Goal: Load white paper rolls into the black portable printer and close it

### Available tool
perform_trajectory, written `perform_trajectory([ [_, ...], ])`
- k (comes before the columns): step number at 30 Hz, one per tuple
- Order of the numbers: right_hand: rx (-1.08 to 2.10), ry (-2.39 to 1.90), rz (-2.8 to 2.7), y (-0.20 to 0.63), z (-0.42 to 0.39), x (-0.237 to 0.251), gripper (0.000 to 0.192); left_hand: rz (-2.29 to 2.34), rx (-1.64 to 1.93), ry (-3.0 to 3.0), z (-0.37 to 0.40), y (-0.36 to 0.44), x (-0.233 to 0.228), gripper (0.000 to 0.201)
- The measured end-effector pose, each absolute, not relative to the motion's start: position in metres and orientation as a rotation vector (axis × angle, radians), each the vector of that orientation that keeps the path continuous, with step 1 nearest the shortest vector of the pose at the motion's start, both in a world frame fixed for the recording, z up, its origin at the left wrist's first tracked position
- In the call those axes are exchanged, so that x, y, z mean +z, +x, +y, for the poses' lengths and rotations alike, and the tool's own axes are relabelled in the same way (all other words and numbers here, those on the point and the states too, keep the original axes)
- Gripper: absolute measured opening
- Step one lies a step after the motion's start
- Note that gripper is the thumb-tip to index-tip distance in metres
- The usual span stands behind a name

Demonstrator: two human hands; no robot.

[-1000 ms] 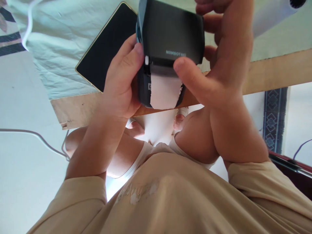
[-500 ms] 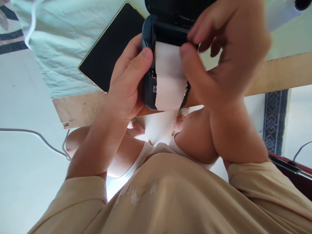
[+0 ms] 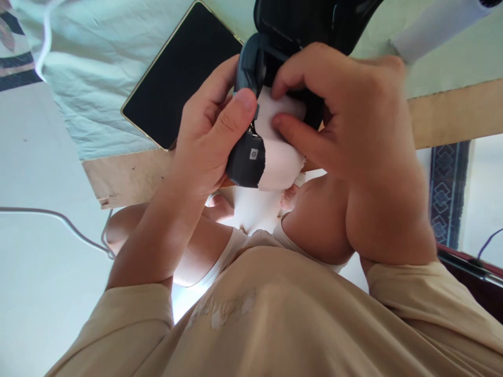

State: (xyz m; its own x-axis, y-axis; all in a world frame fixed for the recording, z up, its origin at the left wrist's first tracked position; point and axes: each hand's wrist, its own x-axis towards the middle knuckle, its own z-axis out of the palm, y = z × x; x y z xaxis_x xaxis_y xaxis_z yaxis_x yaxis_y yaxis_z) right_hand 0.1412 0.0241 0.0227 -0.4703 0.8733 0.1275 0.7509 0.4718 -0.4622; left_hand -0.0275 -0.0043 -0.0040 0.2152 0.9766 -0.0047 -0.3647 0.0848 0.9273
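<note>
My left hand [image 3: 208, 131] grips the side of a small black label printer [image 3: 251, 157], thumb pressed near its top edge. The printer's lid [image 3: 310, 21] is swung open upward. A strip of white paper [image 3: 279, 152] hangs out of the printer's front, its lower edge torn. My right hand [image 3: 353, 115] reaches into the open compartment, thumb and fingers closed on the white paper roll. Both hands hold the printer over the table's front edge, above my lap.
A black tablet [image 3: 181, 73] with a gold rim lies on a pale cloth [image 3: 102, 68] covering the wooden table [image 3: 126, 175]. A white cable [image 3: 58, 222] runs along the floor at the left. A white cylinder [image 3: 436, 21] lies at the top right.
The printer's lid went from closed to fully open. My right hand moved from the lid's front edge down into the compartment and onto the paper roll.
</note>
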Motion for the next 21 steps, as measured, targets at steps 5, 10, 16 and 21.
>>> perform_trajectory([
  [5,0.650,-1.278,-2.317,0.144,0.023,0.025,0.030,0.825,1.200,1.055,-0.002,-0.028,-0.018,0.042],
  [10,0.971,-1.081,-2.035,0.144,0.021,0.032,0.019,0.822,1.261,1.007,-0.003,-0.028,-0.023,0.050],
  [16,1.086,-1.047,-1.913,0.145,0.021,0.033,0.021,0.804,1.250,1.004,-0.006,-0.031,-0.020,0.047],
  [21,0.820,-0.996,-1.933,0.148,0.023,0.015,0.025,0.851,1.218,1.082,-0.005,-0.033,-0.019,0.044],
])
